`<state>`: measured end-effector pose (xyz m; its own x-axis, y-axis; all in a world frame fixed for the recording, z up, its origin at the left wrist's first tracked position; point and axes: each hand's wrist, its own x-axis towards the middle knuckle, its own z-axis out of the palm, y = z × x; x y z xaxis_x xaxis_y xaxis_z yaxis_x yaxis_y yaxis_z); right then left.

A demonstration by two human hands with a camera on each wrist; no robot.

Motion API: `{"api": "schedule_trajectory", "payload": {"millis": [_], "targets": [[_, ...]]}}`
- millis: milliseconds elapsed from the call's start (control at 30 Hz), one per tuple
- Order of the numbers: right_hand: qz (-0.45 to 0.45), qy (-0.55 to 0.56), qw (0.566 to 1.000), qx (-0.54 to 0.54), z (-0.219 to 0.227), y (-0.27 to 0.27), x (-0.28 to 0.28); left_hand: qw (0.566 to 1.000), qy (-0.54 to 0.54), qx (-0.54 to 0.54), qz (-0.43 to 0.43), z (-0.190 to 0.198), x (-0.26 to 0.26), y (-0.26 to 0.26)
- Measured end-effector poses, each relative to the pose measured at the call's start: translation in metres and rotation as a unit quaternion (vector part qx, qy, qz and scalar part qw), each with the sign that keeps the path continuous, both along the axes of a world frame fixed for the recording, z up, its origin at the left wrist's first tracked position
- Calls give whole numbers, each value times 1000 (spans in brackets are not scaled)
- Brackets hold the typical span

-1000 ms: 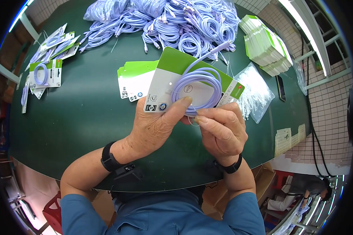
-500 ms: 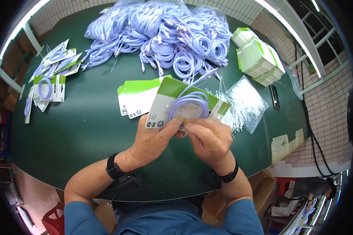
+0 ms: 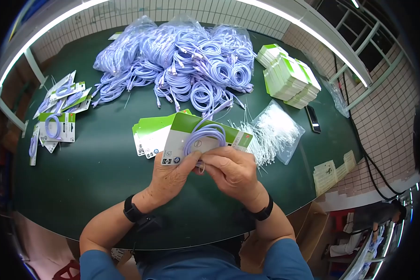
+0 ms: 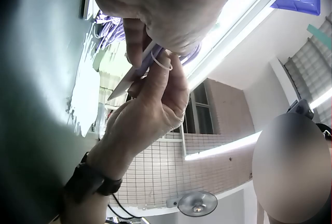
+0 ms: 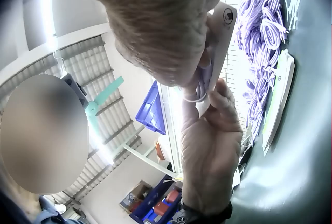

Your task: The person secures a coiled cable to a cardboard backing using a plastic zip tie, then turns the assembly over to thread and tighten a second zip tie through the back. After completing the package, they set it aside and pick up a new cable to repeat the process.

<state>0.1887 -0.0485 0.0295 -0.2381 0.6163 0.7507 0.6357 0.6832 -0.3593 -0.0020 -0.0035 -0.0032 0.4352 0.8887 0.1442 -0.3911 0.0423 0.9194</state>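
Observation:
My left hand (image 3: 169, 179) holds a green and white retail card (image 3: 175, 141) with a coiled lilac USB cable (image 3: 205, 134) against its front. The left thumb presses on the coil's lower part, with the other fingers behind the card. Close beside that thumb, my right hand (image 3: 233, 170) pinches at a thin white tie (image 4: 161, 61) around the coil's lower edge. The tie stands out as a small loop below the fingertips, and shows in the right wrist view beside the coil (image 5: 206, 81). The right fingertips are partly hidden behind the hand in the head view.
Several flat cards (image 3: 149, 136) lie behind the held card. A heap of lilac cables (image 3: 186, 65) fills the table's back. White ties (image 3: 275, 128) on a plastic bag, stacked cards (image 3: 291, 79) and a phone (image 3: 313, 119) lie right; finished-looking carded cables (image 3: 56, 127) lie left.
The head view has shifted, so the table's contents appear lower and farther left. My right hand has drawn closer to the left thumb, and the tie's loop looks smaller. The left hand keeps its hold.

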Motion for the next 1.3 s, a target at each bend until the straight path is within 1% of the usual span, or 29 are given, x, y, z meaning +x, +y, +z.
{"api": "schedule_trajectory", "payload": {"millis": [33, 67, 100, 167, 200, 233, 267, 300, 333, 367, 400, 433, 467, 567, 600, 700, 733, 833, 867, 967, 1000, 1100, 1133, 1233, 1300], "targets": [[5, 8, 1000, 11, 0, 2, 0, 1000, 10, 9, 5, 2, -2, 2], [5, 29, 998, 51, 1, 2, 3, 1000, 16, 9, 5, 3, -3, 4], [6, 50, 995, 90, 4, 2, 8, 1000, -4, 5, 4, 7, -4, 6], [-93, 53, 980, 165, 7, 0, 29, 999, -41, -5, 0, 14, -5, 6], [-103, 185, 971, 110, 5, -1, 35, 999, -35, -6, 1, 16, -7, 6], [-112, 313, 942, 53, 0, -2, 42, 999, -41, -10, -6, 19, -8, 6], [-115, 320, 939, 51, -4, 2, 53, 999, -45, -16, -14, 20, -9, 5], [-93, 412, 905, -53, -8, 9, 66, 998, -49, -21, -25, 21, -9, 3], [-69, 498, 851, -154, -13, 16, 72, 999, -39, -23, -30, 21, -8, 1], [-74, 508, 844, -152, -18, 20, 70, 998, -41, -17, -38, 21, -7, -1], [70, 508, 815, -269, -25, 23, 66, 998, -43, -12, -48, 20, -6, -4], [215, 490, 758, -373, -33, 21, 62, 997, -43, -7, -59, 19, -6, -6], [212, 504, 753, -367, -46, 13, 62, 997, -30, -10, -68, 17, -5, -7], [242, 557, 622, -495, -83, -18, 67, 997, -28, 5, -75, 9, -5, -10], [244, 563, 617, -492, -89, -23, 69, 997, -21, 3, -77, 9, -5, -11], [163, 438, 721, -511, -77, -37, 69, 997, -22, 17, -77, 10, -2, -14], [164, 444, 719, -509, -79, -38, 68, 997, -16, 16, -80, 10, -2, -14], [135, 495, 683, -520, -84, -36, 68, 996, -14, 10, -83, 7, -1, -15], [136, 497, 681, -520, -80, -32, 63, 996, -11, 9, -83, 6, -1, -15], [194, 566, 668, -442, -61, -10, 37, 996, -16, 9, -84, 4, 0, -16], [195, 566, 668, -443, -53, -2, 35, 996, -16, 9, -83, 5, -1, -16], [213, 376, 770, -470, -32, 17, 35, 994, 20, 32, -101, 11, -5, -19], [210, 375, 770, -471, -31, 18, 35, 994, 18, 30, -102, 12, -5, -19], [77, 296, 865, -398, -26, 21, 35, 996, 12, -14, -86, 12, -2, -17], [84, 297, 871, -383, -36, 25, 35, 996, 15, -20, -83, 12, -2, -15]]}}
